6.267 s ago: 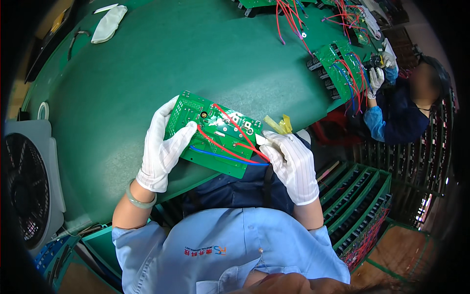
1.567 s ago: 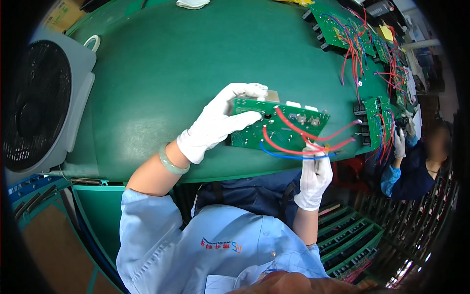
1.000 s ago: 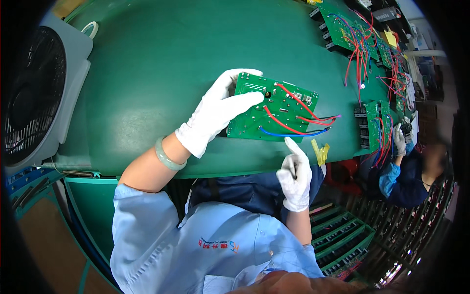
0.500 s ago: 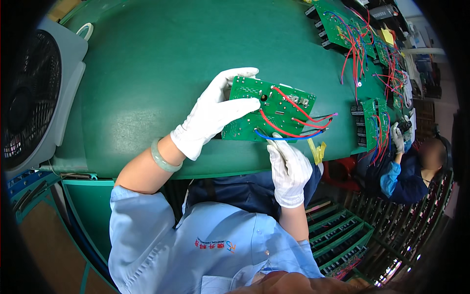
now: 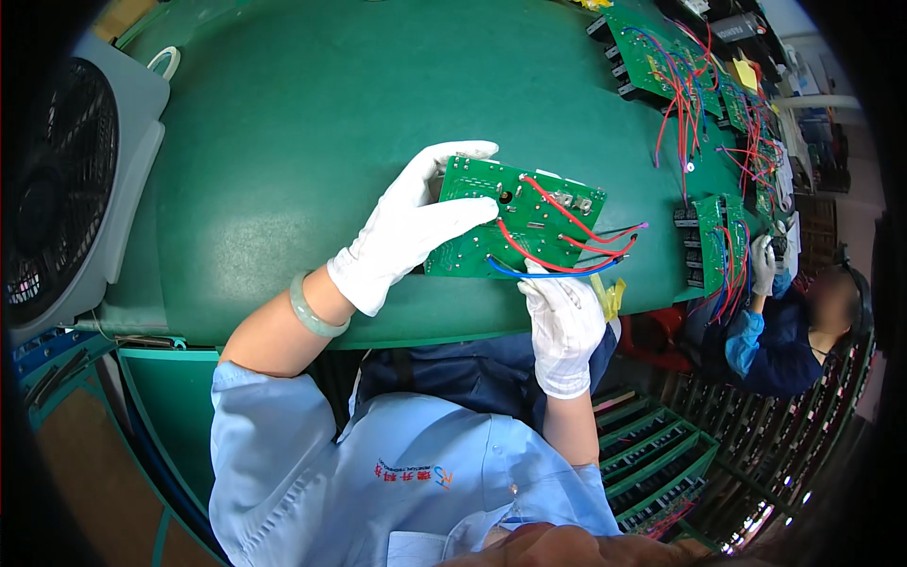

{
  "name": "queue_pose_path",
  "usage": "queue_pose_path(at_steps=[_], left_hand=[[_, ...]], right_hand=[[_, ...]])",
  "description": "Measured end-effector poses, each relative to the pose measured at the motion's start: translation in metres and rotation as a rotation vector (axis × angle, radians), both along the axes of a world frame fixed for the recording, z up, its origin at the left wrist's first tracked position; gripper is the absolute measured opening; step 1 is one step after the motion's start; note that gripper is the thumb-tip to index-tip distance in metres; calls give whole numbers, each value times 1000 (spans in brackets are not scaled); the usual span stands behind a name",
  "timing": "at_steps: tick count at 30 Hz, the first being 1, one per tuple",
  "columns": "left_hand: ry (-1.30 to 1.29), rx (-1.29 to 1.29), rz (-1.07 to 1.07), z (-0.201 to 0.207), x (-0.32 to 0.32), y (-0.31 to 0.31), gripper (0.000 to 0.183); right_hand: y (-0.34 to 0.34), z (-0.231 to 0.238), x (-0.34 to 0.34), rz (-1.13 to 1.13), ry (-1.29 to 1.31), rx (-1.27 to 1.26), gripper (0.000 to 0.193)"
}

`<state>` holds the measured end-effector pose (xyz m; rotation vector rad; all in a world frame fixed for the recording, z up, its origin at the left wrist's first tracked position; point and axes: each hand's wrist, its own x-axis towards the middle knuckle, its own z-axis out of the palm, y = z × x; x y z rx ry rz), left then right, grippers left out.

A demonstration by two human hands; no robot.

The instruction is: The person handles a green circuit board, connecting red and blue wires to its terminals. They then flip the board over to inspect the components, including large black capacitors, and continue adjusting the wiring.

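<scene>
A green circuit board (image 5: 472, 241) is held up over the table, solder side up, with red wires (image 5: 567, 210) and a blue wire (image 5: 553, 275) trailing off its right part. My left hand (image 5: 397, 222), in a white glove, grips the board's left side, thumb lying across its face and fingers around the far edge. My right hand (image 5: 565, 331), also gloved, is closed at the board's near edge, its fingertips by the blue wire. Whether those fingers pinch the wire or the board edge is hidden.
More boards with black parts and loose wires (image 5: 680, 85) stand along the right, with another board (image 5: 713, 246) nearer. A co-worker's gloved hand (image 5: 763, 265) is beside it. Yellow tape (image 5: 612, 298) hangs near the table edge. A grey fan (image 5: 66, 180) is at left.
The board and both hands have shifted slightly toward me. The left grip is the same, and the right hand stays at the near edge.
</scene>
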<state>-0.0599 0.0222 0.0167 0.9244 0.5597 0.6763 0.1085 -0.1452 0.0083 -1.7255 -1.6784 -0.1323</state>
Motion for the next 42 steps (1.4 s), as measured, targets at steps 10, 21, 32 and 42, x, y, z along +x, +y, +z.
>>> queue_pose_path(at_steps=[10,21,32,42], left_hand=[[34,4,-13,4,0,-1,53],[23,87,9,-1,0,-7,50],[67,111,-16,0,-1,-8,55],[36,115,-16,-1,-1,-8,54]], right_hand=[[0,-6,2,-7,20,41,30],[-2,3,3,55,-23,-22,37],[-4,-6,3,53,-17,30,40],[0,-3,-2,17,-61,74,40]])
